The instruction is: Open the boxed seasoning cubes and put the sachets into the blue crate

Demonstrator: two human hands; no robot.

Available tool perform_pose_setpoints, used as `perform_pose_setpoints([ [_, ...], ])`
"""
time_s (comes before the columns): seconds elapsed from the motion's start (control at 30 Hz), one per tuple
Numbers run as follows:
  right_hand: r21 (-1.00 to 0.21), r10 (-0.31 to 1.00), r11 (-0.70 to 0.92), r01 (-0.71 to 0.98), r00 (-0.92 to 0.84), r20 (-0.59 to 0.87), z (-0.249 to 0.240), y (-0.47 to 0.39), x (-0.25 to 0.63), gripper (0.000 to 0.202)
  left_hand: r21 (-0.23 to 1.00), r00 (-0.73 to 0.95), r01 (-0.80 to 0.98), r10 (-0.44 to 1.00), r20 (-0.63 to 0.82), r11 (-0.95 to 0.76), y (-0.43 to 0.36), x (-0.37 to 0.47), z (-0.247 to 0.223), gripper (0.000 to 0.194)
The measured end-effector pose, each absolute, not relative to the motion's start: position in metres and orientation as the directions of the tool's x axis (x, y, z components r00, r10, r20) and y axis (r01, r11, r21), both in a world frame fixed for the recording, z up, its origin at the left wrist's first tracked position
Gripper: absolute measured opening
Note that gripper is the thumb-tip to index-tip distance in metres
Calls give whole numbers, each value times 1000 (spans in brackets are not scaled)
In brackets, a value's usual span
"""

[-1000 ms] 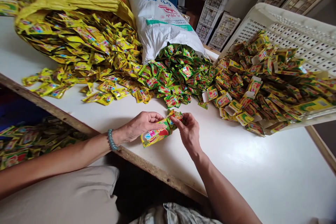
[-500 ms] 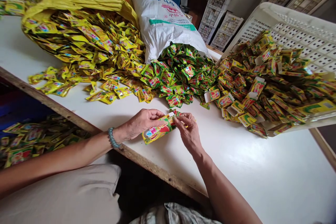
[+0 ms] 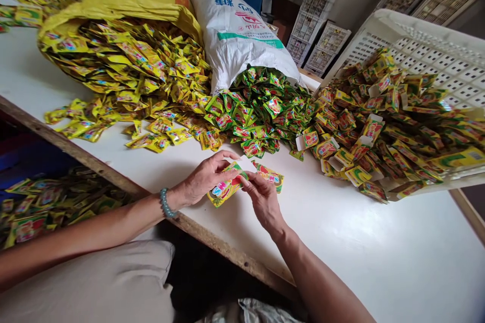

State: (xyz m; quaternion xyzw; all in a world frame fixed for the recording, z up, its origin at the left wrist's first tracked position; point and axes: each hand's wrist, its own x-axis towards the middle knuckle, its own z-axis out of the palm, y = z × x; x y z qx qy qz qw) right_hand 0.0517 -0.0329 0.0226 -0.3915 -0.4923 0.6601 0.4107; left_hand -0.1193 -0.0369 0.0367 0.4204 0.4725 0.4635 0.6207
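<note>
Holding: carton (image 3: pixel 223 191), qty 1, just above near edge of table (image 3: pixel 333 242); tilted, print up.

L grip (image 3: pixel 204 177): narrow, thumb atop carton, fingers behind.
R grip (image 3: pixel 263 201): narrow, thumb and fingertips on same carton's right end; anything else tucked inside, cannot tell.
White flap (image 3: pixel 247 163): standing out at that end, btwn hands.
Second carton (image 3: pixel 273 177): just past R knuckles; held or lying loose, cannot tell.

Risks (est.): flap creased or torn if R fingers press off its fold; thin card crushed if L thumb squeezes hard; second carton poss. knocked by R knuckles, being so close; stray pcs. mixing, since green sachets (image 3: pixel 273 106) lie near w/ similar print.

Diffs vs. 0.5 s ago: flap shows larger; R fingertips farther left over carton; second carton's print now exposed. Sachet heap: no chg. apart from slight view shift.
</note>
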Motion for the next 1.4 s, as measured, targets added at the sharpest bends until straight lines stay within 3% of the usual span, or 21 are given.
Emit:
perform_pose_setpoints([
  [0.1, -982, 921, -158, -107, -374, -107, 22, -34, 52, 22, 955, 184, -148, 956, -228, 256, -37, -120, 37, 35],
  [0.23, -990, 942, -131, -58, -318, -106, 22, -33, 58, 44, 935, 221, -183, 940, -261, 302, -39, -122, 40, 32],
  [0.4, -986, 935, 33, 161, -355, -26, 33, -33, 62, 27, 925, 180, -231, 948, -263, 301, -40, -124, 40, 37],
  [0.6, -984, 953, 46, 173, -304, -9, 39, -36, 57, 25, 932, 129, -221, 956, -264, 287, -41, -121, 40, 37],
  [0.7, -992, 967, -58, 116, -241, -85, 32, -34, 54, 21, 932, 153, -210, 952, -267, 295, -40, -119, 41, 34],
  [0.87, -954, 944, -252, -165, -258, -205, 28, -27, 56, 20, 937, 188, -187, 947, -259, 294, -39, -118, 41, 37],
  [1.03, -939, 920, -302, -166, -308, -241, 34, -28, 60, 16, 955, 182, -135, 954, -238, 264, -41, -122, 41, 35],
  [1.1, -967, 925, -236, -99, -328, -192, 35, -32, 60, 18, 960, 161, -127, 961, -227, 248, -43, -123, 42, 33],
  [1.27, -978, 936, 143, 154, -343, 82, 35, -43, 61, 21, 967, 147, -117, 967, -210, 227, -43, -125, 45, 31],
  [1.4, -971, 938, 168, 170, -331, 104, 31, -44, 57, 22, 957, 184, -145, 957, -224, 252, -44, -128, 46, 34],
])
